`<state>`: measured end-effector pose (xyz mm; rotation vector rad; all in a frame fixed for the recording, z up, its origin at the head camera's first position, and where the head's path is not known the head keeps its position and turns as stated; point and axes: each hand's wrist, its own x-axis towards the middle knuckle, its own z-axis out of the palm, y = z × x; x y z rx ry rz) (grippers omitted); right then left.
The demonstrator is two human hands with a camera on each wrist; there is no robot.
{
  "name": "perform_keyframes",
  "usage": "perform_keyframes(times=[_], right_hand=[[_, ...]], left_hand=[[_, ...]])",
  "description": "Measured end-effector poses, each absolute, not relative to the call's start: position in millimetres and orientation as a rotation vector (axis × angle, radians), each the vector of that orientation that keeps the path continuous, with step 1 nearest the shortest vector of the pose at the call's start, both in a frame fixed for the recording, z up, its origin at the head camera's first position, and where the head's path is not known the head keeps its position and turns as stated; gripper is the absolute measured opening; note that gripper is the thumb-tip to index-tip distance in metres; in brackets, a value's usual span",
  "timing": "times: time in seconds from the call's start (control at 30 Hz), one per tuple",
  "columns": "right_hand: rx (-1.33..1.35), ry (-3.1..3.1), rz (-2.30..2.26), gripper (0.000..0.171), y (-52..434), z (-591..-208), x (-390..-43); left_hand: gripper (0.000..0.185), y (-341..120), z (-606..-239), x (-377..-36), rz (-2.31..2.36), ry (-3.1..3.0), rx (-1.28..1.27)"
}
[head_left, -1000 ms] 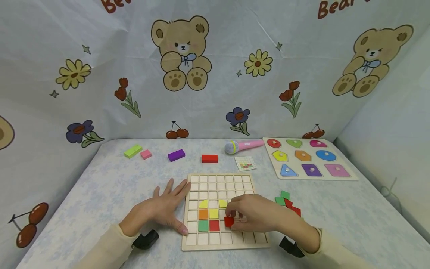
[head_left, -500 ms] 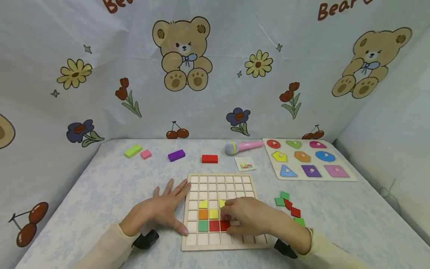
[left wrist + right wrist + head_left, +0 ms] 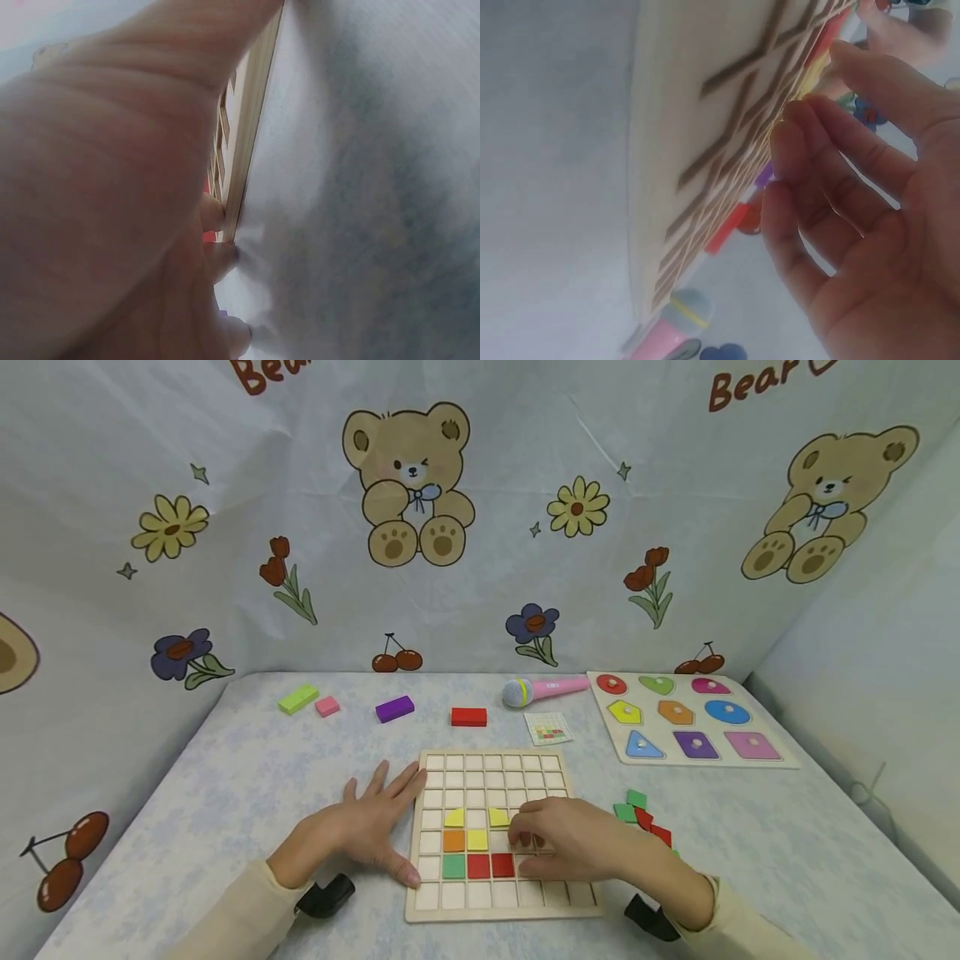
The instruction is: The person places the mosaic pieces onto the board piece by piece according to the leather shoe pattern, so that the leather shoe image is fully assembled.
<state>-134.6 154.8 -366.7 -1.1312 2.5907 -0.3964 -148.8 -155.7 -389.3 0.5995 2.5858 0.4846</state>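
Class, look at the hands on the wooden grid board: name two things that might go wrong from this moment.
1. The right hand hovers low over the grid board, beside the red tile; pulling away, it might knock that tile or the yellow tile out of place.
2. The left hand only lies flat against the board's edge, so a nudge may slide the board.

Pale wooden grid board (image 3: 491, 760) holds yellow, orange, green and red tiles (image 3: 480, 852) (tablecloth (image 3: 247, 777) mottled blue-white).

The head camera looks forward and down over the square wooden grid board (image 3: 491, 827), which both close-range wrist cameras share.
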Motion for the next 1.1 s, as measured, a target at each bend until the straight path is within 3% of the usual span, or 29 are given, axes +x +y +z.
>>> perform_keyframes(times=[0.57, 1.1], right_hand=[[-0.967, 2.675, -0.492, 0.017, 200.9, -357.6, -143.2], [-0.809, 2.723, -0.512, 0.033, 250.0, -356.0, -169.5]], left_hand=[[0.139, -157.8, -385.1, -146.4, 0.473, 2.575, 0.622], [0.139, -157.3, -388.9, -148.7, 0.485, 2.578, 0.605]])
